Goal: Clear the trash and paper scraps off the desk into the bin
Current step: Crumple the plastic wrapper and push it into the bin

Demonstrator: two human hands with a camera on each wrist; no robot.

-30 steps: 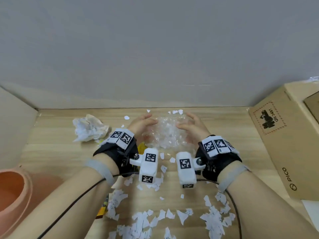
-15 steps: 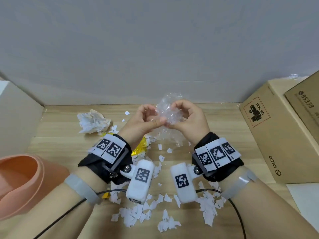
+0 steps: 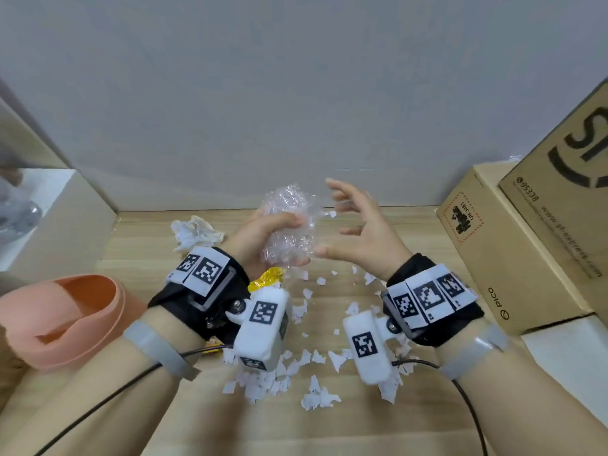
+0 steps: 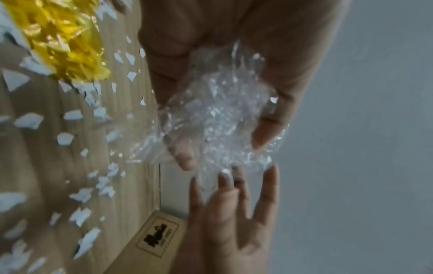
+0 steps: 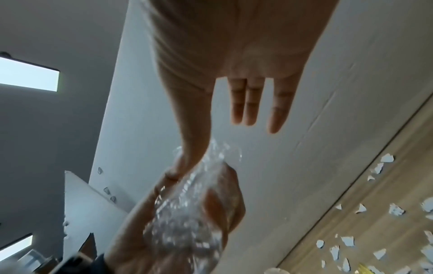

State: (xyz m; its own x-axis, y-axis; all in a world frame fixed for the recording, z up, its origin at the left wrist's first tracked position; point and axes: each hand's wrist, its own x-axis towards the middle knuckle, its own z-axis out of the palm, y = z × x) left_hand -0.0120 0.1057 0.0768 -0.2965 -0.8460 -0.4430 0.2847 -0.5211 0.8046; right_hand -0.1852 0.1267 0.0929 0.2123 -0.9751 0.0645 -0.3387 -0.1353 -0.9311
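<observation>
A crumpled wad of clear plastic wrap (image 3: 289, 225) (image 4: 220, 118) (image 5: 187, 222) is held above the desk, my left hand (image 3: 263, 235) (image 4: 211, 89) curled round it. Just right of it my right hand (image 3: 355, 228) (image 5: 248, 103) hovers with fingers spread and straight, its thumb tip close to the wad. Several white paper scraps (image 3: 296, 366) (image 4: 77, 194) litter the wooden desk (image 3: 329, 422) under my wrists. A crumpled white paper ball (image 3: 194, 233) lies at the back left. A yellow foil wrapper (image 3: 266, 279) (image 4: 63, 42) lies beneath my left hand. The salmon bin (image 3: 65, 320) stands at the left.
Stacked cardboard boxes (image 3: 513, 251) fill the right side of the desk. A white panel (image 3: 49, 218) stands at the left, and a grey wall (image 3: 296, 93) closes off the back. Cables run from both wrist cameras toward me.
Both hands lifted the plastic wrap off the desk and squeezed it into a wad. Now the right hand has let go and spread; the left alone holds it.
</observation>
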